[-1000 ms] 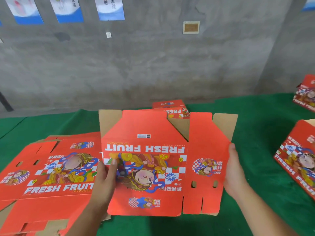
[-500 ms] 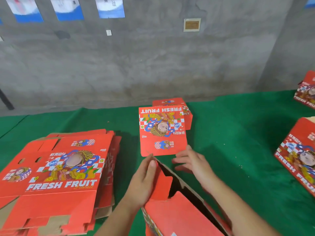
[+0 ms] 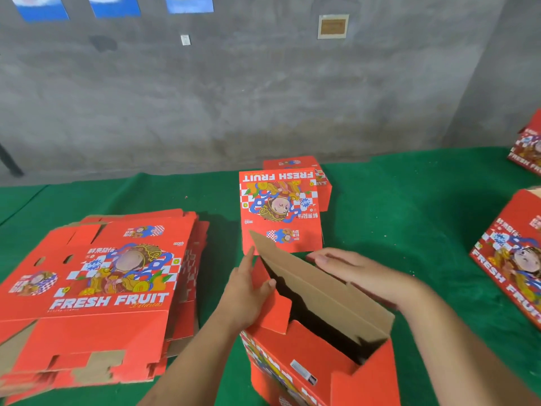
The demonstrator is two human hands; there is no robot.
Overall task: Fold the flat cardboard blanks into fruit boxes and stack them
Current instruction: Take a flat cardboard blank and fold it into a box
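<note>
The half-formed red printed cardboard fruit box (image 3: 319,358) stands open-topped at near centre on the green cloth-covered table (image 3: 409,218). The left hand (image 3: 248,291) pinches the box's red end flap (image 3: 270,303) between thumb and fingers, while the right hand (image 3: 363,273) lies with straight fingers on the far side of its raised brown flap (image 3: 322,288). The stack of flat red cardboard blanks (image 3: 96,291) lies at near left; a folded red box (image 3: 281,209) stands just beyond the hands.

Flat blank from a second ago now popped open into an upright box (image 3: 319,356); left hand (image 3: 248,291) pinching a red end flap (image 3: 265,281), right hand (image 3: 360,273) moved onto the brown flap (image 3: 316,282).
</note>
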